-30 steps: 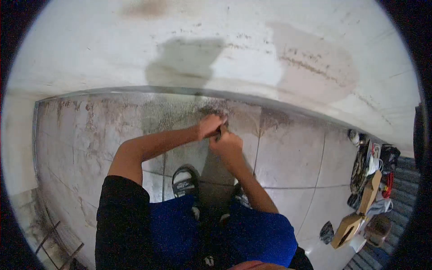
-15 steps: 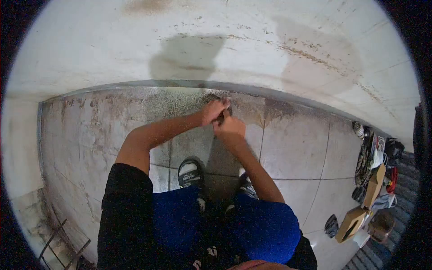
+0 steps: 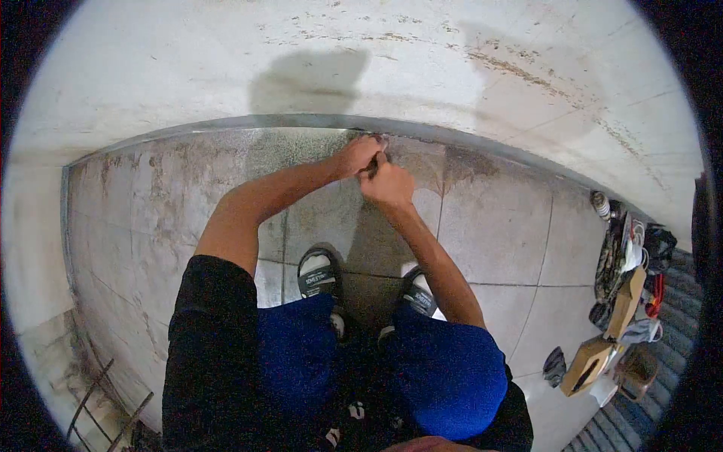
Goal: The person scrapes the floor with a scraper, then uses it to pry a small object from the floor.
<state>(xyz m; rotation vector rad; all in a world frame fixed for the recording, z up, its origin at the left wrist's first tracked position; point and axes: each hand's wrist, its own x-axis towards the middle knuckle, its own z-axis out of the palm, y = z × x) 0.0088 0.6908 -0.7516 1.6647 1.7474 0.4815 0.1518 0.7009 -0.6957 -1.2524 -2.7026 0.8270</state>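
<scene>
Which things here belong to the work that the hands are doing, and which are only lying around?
In use: left hand and right hand, both shut on a small dark tool; stained floor tiles beside the wall.
Lying about: cardboard boxes, heap of cables and clutter, metal frame.

thing: small dark tool, mostly hidden | state: you clasp it between left hand and right hand | place: far centre, low over the stained floor tiles, just before the wall

Stained tiled floor, pale smeared wall
</scene>
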